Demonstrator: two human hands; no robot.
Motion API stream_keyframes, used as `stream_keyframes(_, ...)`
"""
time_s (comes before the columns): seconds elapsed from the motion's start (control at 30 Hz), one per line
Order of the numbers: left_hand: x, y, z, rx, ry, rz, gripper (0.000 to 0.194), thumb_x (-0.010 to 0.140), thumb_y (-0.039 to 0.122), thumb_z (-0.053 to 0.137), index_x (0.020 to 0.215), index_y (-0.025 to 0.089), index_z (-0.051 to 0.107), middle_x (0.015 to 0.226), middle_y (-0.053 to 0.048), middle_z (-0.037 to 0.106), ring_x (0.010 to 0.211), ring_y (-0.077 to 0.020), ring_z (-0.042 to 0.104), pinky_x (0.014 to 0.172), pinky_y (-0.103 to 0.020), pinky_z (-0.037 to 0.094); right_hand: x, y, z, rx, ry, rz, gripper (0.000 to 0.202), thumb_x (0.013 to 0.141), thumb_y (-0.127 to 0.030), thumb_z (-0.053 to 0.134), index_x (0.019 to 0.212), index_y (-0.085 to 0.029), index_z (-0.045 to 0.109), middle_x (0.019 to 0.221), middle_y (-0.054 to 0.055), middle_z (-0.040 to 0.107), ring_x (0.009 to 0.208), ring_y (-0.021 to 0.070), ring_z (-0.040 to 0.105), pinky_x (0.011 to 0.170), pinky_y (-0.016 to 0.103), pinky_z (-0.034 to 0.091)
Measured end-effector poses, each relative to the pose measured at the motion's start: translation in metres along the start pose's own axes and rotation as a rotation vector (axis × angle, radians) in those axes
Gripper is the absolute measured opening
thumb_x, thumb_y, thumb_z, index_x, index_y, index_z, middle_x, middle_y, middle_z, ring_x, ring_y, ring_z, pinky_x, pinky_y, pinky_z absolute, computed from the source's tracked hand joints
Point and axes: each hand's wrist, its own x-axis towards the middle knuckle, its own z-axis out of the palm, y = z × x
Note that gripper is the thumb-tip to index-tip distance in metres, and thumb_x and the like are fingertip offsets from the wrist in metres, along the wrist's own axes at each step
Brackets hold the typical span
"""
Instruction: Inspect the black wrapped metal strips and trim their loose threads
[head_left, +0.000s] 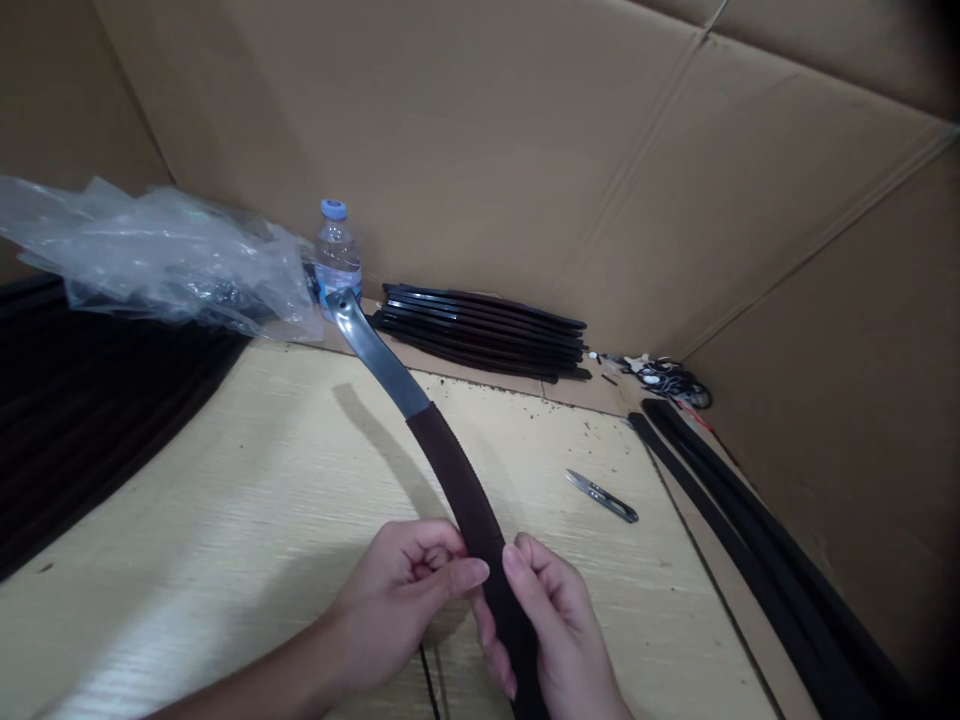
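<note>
A long curved strip (457, 470) slants over the light wooden table. Its far end is bare grey metal with a small hole; the rest is wrapped in a dark brown and black cover. My left hand (420, 590) grips the cover's left edge, thumb on top. On the right edge, my right hand (555, 620) pinches it, with fingers curled underneath. A dark cord (428, 680) hangs below my left hand. Small thread snips (602, 496) lie on the table (300, 450) to the right.
A plastic bag (172, 260) rests at the back left above dark strips (90, 400). Beside it stands a water bottle (337, 255). Bundled black strips (487, 335) lie along the cardboard wall (465, 130). Tangled cords (675, 382) and long black strips (750, 530) are at right.
</note>
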Motion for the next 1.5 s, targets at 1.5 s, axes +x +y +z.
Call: stream_keyframes(1.5, 0.002, -0.012, 0.010, -0.094, 0.076, 0.009, 0.031, 0.085, 0.043, 0.052, 0.068, 0.018, 0.046, 0.052, 0.000, 0.060, 0.045, -0.0172, 0.061, 0.046, -0.026, 0.044, 0.005, 0.009, 0.002, -0.084, 0.079, -0.007, 0.039, 0.085, -0.052, 0.052, 0.067, -0.020, 0.040, 0.049, -0.004, 0.057, 0.033, 0.0051, 0.042, 0.032, 0.014, 0.030)
